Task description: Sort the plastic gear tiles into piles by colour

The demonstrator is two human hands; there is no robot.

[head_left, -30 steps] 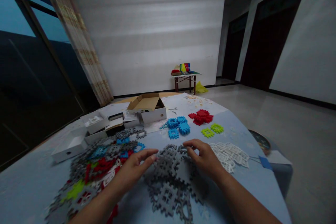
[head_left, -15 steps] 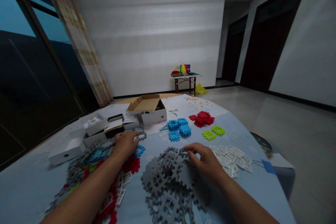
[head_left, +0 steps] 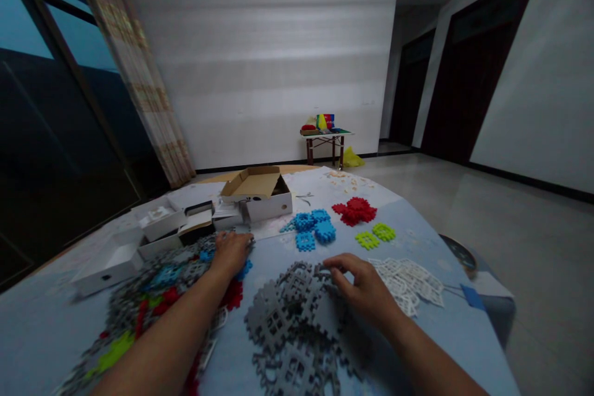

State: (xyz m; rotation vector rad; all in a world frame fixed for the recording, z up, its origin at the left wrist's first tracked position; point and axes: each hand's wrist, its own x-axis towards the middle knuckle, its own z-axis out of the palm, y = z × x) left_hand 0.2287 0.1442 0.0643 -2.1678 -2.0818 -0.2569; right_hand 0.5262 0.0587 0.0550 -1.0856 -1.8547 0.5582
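Observation:
My left hand [head_left: 231, 252] reaches over the far end of a mixed pile of notched plastic building pieces [head_left: 134, 288], mostly grey with red, blue and green among them. Its fingers are apart, close to a grey piece, and the fingertips are partly hidden. My right hand [head_left: 359, 281] is at the upper right of a heap of grey notched building pieces [head_left: 297, 315]. Thumb and index finger are curled at the edge of a grey building piece [head_left: 320, 270]. White lattice window pieces [head_left: 411, 281] lie to the right of that hand.
Blue pieces [head_left: 313, 228], red pieces [head_left: 356, 210] and green pieces [head_left: 367, 240] lie in separate groups farther back. An open cardboard box [head_left: 266, 203] and white trays [head_left: 114, 265] stand at the back left. Small beige bits [head_left: 350, 180] are scattered near the far edge.
My left hand has shifted slightly right over the far end of the mixed pile, covering the grey piece there. My right hand has stayed at the grey heap. The view has turned slightly.

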